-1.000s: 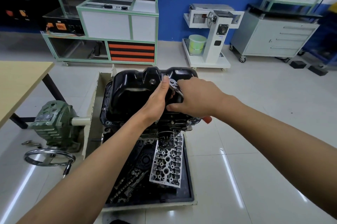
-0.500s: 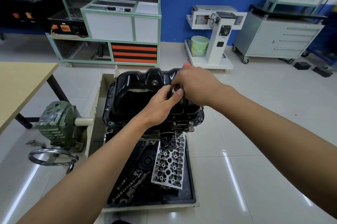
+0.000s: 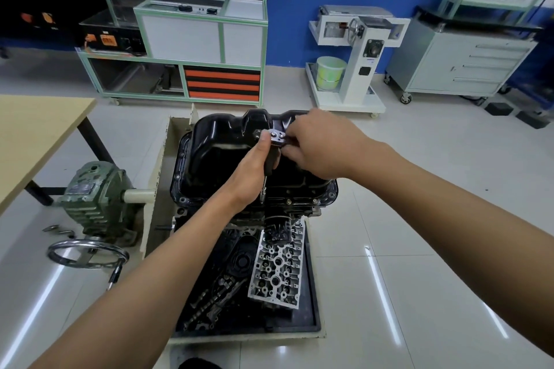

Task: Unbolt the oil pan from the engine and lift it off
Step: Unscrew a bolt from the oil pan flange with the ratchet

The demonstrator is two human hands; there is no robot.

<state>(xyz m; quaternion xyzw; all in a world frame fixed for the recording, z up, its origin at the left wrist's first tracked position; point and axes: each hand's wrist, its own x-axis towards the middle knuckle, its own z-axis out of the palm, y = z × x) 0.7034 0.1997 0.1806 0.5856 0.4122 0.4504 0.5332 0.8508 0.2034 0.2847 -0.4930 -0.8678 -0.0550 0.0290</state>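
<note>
The black oil pan (image 3: 215, 152) sits upside up on the inverted engine (image 3: 299, 206), its bolted flange running round the edge. A ratchet (image 3: 277, 136) stands over the pan's near side. Its extension and socket (image 3: 263, 190) reach down to the near flange. My left hand (image 3: 251, 173) grips the ratchet's head and the top of the extension. My right hand (image 3: 320, 146) grips the ratchet's handle, which is hidden under its fingers, just right of the head. Whether the socket sits on a bolt is hidden by my left hand.
Below the engine, a black tray (image 3: 314, 308) holds a cylinder head (image 3: 278, 269) and several loose parts. The stand's green gearbox (image 3: 93, 197) and handwheel (image 3: 87, 251) are at left, beside a wooden table (image 3: 36, 134). A white stand (image 3: 359, 62) and grey cabinet (image 3: 461, 65) stand behind.
My right hand swung the ratchet handle from the near right round toward the far side of the pan. My left hand stayed on the ratchet's head.
</note>
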